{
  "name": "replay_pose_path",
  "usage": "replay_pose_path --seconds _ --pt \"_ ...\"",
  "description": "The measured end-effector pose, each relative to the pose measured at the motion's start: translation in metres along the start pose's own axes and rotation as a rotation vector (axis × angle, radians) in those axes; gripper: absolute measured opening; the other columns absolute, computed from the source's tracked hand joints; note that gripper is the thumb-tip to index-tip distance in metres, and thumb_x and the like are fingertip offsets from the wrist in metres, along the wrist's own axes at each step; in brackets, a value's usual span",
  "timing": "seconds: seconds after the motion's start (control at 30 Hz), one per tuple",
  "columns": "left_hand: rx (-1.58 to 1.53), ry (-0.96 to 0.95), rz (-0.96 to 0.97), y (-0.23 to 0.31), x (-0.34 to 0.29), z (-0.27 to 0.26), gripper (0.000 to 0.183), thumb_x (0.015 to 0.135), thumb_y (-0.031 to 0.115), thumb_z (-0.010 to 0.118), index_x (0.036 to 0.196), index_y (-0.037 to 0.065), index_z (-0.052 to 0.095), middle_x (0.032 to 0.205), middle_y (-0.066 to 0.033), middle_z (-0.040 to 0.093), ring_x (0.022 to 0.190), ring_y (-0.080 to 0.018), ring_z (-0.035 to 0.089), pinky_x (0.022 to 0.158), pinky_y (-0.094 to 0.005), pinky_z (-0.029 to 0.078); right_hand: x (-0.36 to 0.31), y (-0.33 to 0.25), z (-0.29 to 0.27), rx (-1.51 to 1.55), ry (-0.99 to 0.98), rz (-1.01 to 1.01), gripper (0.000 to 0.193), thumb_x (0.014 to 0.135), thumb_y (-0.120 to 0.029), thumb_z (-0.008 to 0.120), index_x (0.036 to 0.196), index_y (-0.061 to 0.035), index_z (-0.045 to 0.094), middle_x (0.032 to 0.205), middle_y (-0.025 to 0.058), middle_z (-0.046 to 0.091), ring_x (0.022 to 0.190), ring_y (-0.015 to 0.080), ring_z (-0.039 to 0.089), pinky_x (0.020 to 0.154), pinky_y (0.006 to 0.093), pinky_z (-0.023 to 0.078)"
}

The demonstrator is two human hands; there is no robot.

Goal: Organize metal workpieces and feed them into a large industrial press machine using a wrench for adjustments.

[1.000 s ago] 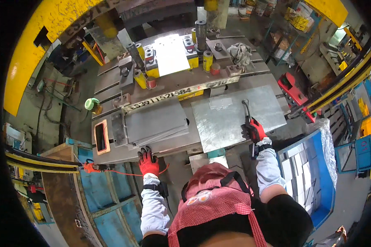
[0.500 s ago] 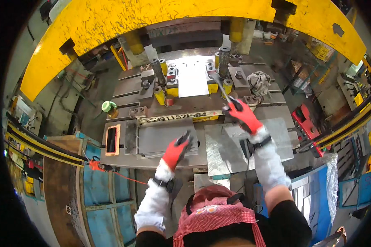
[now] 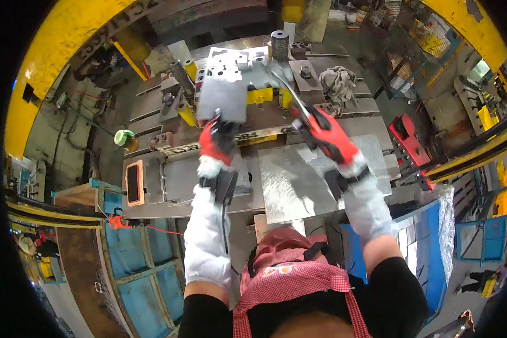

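Observation:
My left hand, in a red and black glove, is closed on the near edge of a flat grey metal plate. The plate's far part is brightly lit, with dark holes showing, and reaches over the left side of the die. My right hand, gloved the same way, grips a long thin metal tool with a dark handle. Its pale, blurred tip points at the die, near the right guide post. The exact kind of tool cannot be made out.
Grey sheets lie stacked at the bench's left, with a larger shiny sheet on the right. A crumpled rag sits beyond my right hand. A green-capped bottle stands left. The yellow press frame arches around.
My left hand has moved forward from above the stacked sheets and taken hold of the plate at the die, which has shifted left. The right hand still holds the tool. The view has shifted.

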State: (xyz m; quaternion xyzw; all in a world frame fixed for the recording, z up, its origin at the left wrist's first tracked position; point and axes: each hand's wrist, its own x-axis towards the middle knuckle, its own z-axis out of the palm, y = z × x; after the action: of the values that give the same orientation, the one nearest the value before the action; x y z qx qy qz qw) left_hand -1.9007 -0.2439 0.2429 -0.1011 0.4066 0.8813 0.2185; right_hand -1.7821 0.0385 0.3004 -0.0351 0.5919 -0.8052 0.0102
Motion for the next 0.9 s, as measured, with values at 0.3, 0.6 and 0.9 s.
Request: replay_pose_path --seconds 0.3,0.6,0.9 --pt "1.753 0.314 1.149 0.081 -0.133 -0.079 0.038 0.076 -0.002 0.044 0.111 0.001 0.059 0.087 -0.0138 0.057 0.069 -0.0255 0.052 0.058 -0.0333 0.042 -0.137 0.119 -0.090 -0.180 0.081 0.332 0.059 0.076 -0.004 0.059 0.132 -0.0074 0.043 0.091 0.0068 0.064 0.068 0.0100 0.056 0.056 0.0247 0.046" --pt "1.290 -0.179 0.093 0.092 -0.089 -0.033 0.026 0.075 0.020 0.068 0.098 0.008 0.066 0.064 0.0053 0.054 0.049 -0.0037 0.041 0.043 -0.0218 0.031 -0.122 0.027 0.024 -0.690 -0.200 0.076 0.069 0.069 -0.009 0.063 0.134 -0.0097 0.040 0.085 0.0081 0.060 0.071 0.0149 0.056 0.065 0.0287 0.046" --pt "1.311 -0.970 0.762 0.103 -0.046 -0.025 0.035 0.081 0.018 0.061 0.112 0.003 0.058 0.113 -0.0123 0.058 0.104 -0.0207 0.055 0.090 -0.0333 0.042 -0.112 0.043 0.057 0.025 -0.315 0.336 0.066 0.077 -0.007 0.061 0.137 -0.0053 0.034 0.107 0.0108 0.059 0.082 0.0098 0.054 0.075 0.0247 0.045"
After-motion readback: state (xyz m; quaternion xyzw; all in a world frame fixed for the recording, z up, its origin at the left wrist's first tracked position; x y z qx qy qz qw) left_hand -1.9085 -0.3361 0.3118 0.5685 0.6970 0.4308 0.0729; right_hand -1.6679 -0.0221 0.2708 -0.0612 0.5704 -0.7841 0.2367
